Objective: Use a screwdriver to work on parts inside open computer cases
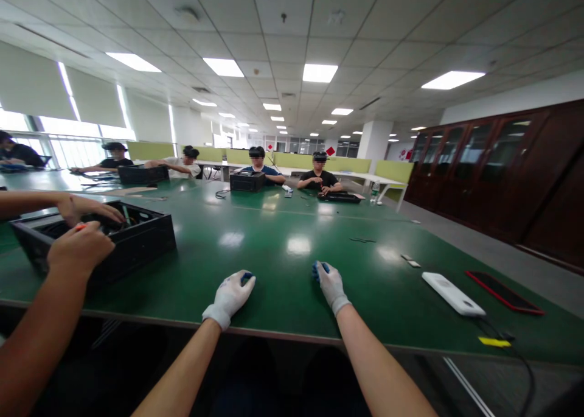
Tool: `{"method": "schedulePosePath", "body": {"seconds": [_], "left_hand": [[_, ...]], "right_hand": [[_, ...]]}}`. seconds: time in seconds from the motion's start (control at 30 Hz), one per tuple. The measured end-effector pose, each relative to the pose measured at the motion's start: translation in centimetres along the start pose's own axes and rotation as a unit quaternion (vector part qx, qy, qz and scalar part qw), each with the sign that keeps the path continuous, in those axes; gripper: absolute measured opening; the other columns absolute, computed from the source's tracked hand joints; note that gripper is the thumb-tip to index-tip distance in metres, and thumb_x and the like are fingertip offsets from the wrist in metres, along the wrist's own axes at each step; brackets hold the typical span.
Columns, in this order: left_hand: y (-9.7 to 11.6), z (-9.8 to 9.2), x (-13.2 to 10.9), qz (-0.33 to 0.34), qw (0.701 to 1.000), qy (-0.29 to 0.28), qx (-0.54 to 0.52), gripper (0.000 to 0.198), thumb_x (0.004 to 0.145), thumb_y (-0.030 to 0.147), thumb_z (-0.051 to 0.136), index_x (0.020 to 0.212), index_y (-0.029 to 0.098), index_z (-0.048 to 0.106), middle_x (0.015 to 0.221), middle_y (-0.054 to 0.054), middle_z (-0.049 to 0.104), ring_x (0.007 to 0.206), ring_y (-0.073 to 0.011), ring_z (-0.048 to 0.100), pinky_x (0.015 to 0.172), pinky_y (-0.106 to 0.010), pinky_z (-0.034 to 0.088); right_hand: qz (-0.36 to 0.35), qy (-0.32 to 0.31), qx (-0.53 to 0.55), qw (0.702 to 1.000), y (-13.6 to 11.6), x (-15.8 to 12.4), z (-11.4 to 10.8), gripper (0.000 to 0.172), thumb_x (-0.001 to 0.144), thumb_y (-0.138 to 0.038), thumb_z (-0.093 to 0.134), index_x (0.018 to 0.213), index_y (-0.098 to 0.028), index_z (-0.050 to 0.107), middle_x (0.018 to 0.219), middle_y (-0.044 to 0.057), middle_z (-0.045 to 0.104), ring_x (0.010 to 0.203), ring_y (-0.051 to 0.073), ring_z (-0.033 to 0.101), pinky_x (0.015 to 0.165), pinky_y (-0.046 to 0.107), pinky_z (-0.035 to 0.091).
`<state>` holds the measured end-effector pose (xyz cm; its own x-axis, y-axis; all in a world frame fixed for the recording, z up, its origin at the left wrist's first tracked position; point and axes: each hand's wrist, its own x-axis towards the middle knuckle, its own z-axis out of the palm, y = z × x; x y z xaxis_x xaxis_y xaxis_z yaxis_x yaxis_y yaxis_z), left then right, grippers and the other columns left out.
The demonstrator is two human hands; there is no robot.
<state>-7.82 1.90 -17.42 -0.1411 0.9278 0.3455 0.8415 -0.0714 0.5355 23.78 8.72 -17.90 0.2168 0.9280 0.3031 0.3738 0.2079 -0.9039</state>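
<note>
My left hand (230, 296), in a white work glove with blue coating on the palm side, rests near the front edge of the green table (274, 255). Its fingers are loosely curled in and nothing shows in them. To the right, my right hand (330, 284) wears a matching glove. Its fingers are curled too, the blue fingertips showing beside the thumb, with no object visible. Bare tabletop lies between the two hands, which are apart. Nearest to my right hand are some thin dark strips (362, 240) farther back on the table.
At left, a co-worker's hands (82, 243) work in a black computer case (141, 237). On the right lie a white elongated device (452, 293), a red-edged black panel (504, 292), small pale pieces (410, 261), a cable and a yellow tag (494, 342). Several people sit opposite.
</note>
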Motion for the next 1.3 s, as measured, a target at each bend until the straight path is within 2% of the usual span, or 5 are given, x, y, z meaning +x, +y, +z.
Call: {"method": "schedulePosePath", "body": {"seconds": [0.27,0.57,1.1,1.3], "left_hand": [[-0.2,0.0,0.0,0.008,1.000,-0.004,0.006,0.038,0.096,0.051,0.052,0.110,0.021,0.072,0.111,-0.008,0.078,0.109,-0.0261,0.072,0.101,-0.035,0.051],[-0.8,0.6,0.4,0.006,1.000,0.000,-0.001,0.035,0.094,0.050,0.054,0.107,0.024,0.073,0.108,-0.006,0.079,0.105,-0.0244,0.073,0.099,-0.034,0.052],[-0.5,0.5,0.2,0.015,1.000,0.008,0.005,0.034,0.093,0.048,0.055,0.106,0.023,0.074,0.108,-0.006,0.079,0.103,-0.0252,0.073,0.098,-0.036,0.053],[-0.1,0.1,-0.2,0.024,0.999,-0.009,0.021,0.036,0.093,0.051,0.056,0.108,0.024,0.074,0.109,-0.006,0.079,0.102,-0.0251,0.074,0.094,-0.034,0.055]], "right_hand": [[0.014,-0.003,0.024,1.000,0.8,0.2,0.2,0.057,0.081,-0.070,0.051,0.083,-0.018,0.073,0.076,0.009,0.074,0.073,0.024,0.066,0.069,0.033,0.050],[0.010,-0.002,0.030,0.999,1.2,0.4,0.3,0.058,0.081,-0.072,0.050,0.083,-0.018,0.072,0.074,0.008,0.073,0.069,0.022,0.066,0.067,0.031,0.051],[0.002,-0.007,-0.011,1.000,0.5,0.2,-0.2,0.057,0.084,-0.069,0.048,0.083,-0.018,0.072,0.068,0.006,0.072,0.066,0.022,0.066,0.064,0.031,0.052],[0.006,-0.029,-0.045,0.999,0.8,0.0,0.0,0.054,0.088,-0.066,0.046,0.089,-0.019,0.072,0.074,0.005,0.073,0.068,0.019,0.065,0.067,0.029,0.051]]}}
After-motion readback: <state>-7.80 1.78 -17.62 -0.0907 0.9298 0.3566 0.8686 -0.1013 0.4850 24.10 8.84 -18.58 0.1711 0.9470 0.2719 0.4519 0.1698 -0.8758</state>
